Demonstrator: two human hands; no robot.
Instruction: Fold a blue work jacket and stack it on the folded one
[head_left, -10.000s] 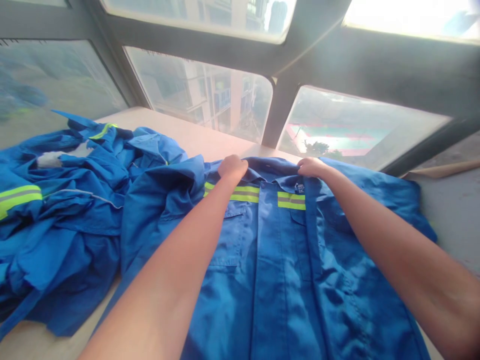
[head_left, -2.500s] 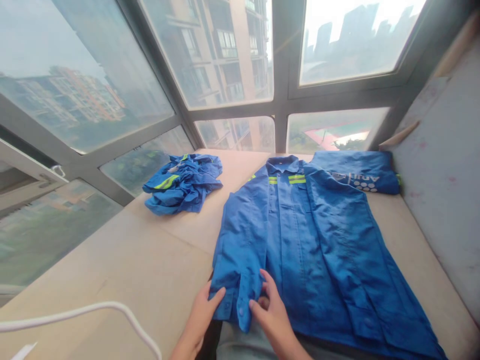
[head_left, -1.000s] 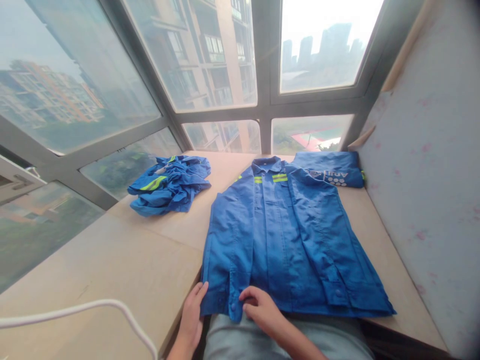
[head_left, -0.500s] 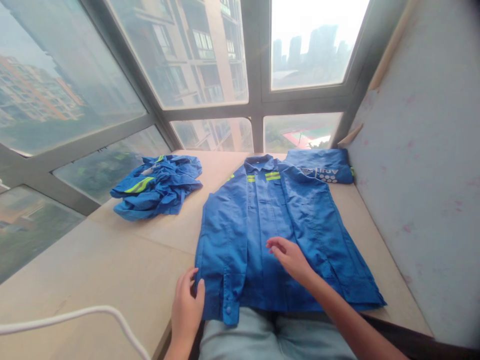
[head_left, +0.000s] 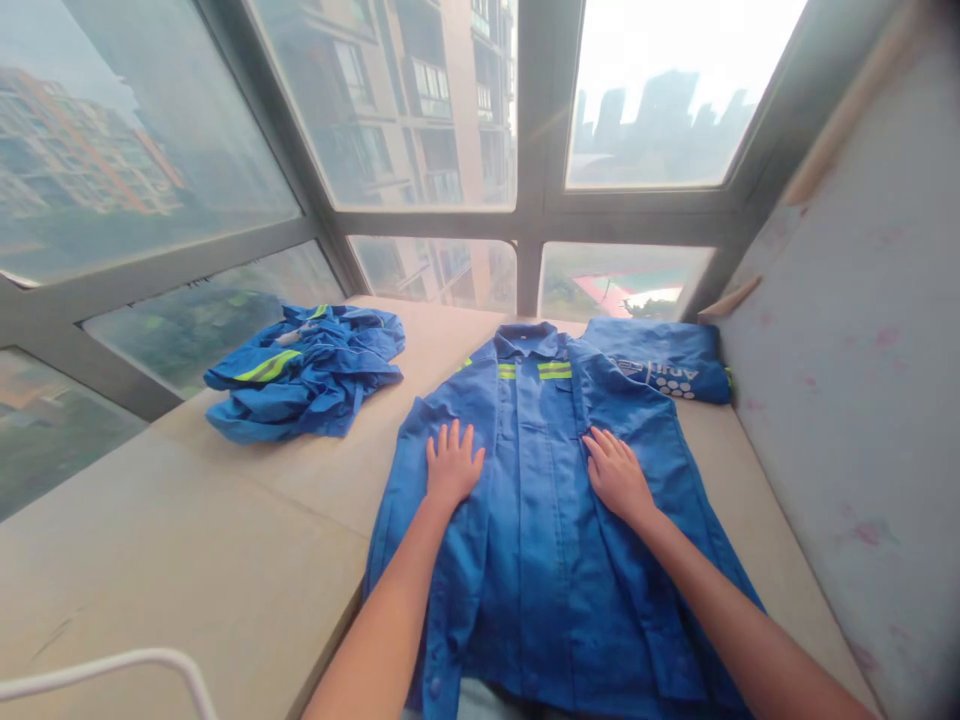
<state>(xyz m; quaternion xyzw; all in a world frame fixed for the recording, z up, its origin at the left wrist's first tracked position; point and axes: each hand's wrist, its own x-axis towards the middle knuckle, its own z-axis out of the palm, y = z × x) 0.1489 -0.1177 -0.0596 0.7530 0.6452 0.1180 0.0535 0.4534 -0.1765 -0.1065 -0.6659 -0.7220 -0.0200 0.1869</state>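
A blue work jacket [head_left: 536, 520] with yellow reflective strips lies front up in front of me, collar toward the window and sleeves folded in along its front. Its lower hem reaches past the near edge of the surface over my lap. My left hand [head_left: 454, 465] rests flat on the sleeve at the left, fingers spread. On the opposite sleeve, near the chest, my right hand [head_left: 616, 472] lies palm down with its fingers stretched out. Neither hand grips the cloth.
A crumpled blue garment [head_left: 322, 375] with a yellow strip lies at the left on the pale surface [head_left: 225, 530]. Behind the jacket, a folded blue garment [head_left: 675, 355] with white print sits by the wall [head_left: 862, 400]. A white cable [head_left: 142, 657] curves across the lower left.
My left hand has moved from the jacket's lower left edge up onto its sleeve. My right hand has shifted right and farther up. The jacket now sits nearer my body, its hem lower.
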